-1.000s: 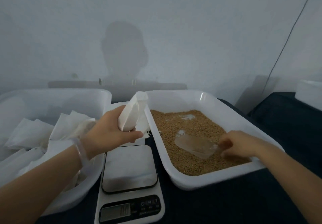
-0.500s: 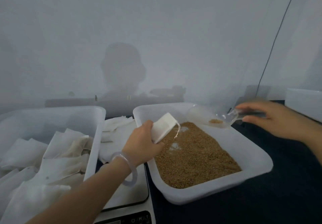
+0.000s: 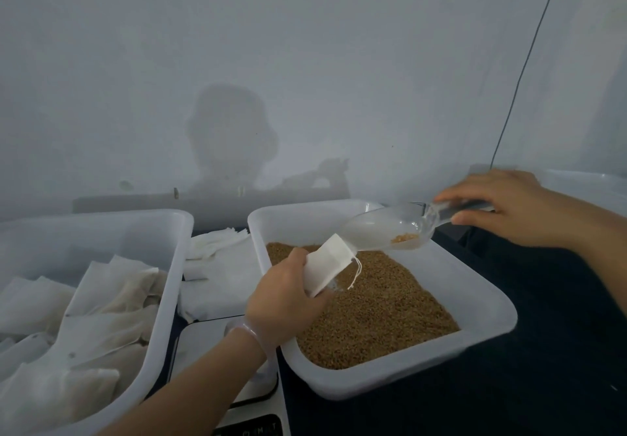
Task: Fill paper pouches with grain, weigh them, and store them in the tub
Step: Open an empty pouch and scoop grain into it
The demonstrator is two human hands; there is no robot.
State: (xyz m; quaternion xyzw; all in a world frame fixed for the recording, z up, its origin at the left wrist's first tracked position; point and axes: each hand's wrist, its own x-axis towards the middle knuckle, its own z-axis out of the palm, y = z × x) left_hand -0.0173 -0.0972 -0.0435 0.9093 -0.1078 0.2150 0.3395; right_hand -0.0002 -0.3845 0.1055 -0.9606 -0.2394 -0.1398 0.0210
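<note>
Clear plastic scoop [image 3: 383,228] is the bit to watch. The right hand [image 3: 509,205] has its fingers curled round the handle from above. The bowl hangs over the far end of the white grain tray [image 3: 475,344], with just a little grain sitting near its handle end.

The left hand [image 3: 285,296] has its fingers wrapped round the lower half of 1 paper pouch [image 3: 327,267], so the mouth end pokes up and to the right. The pouch's long axis runs diagonally from the left hand toward the scoop. The scoop's tip sits right at the pouch mouth, but I can't tell if it's actually inside. A drawstring [image 3: 356,274] dangles from the mouth over the grain [image 3: 373,303].

My guess is this is the pour step. The scoop would need tipping down along that same diagonal, so the right hand does the work and the left just holds steady. Both are over the tray, so spills should land back in the grain.

The scale [image 3: 200,344] sits under the left wrist, and the tub [image 3: 163,232] of pouches is further left. Flat empty pouches [image 3: 217,266] lie between the tub and the tray.
</note>
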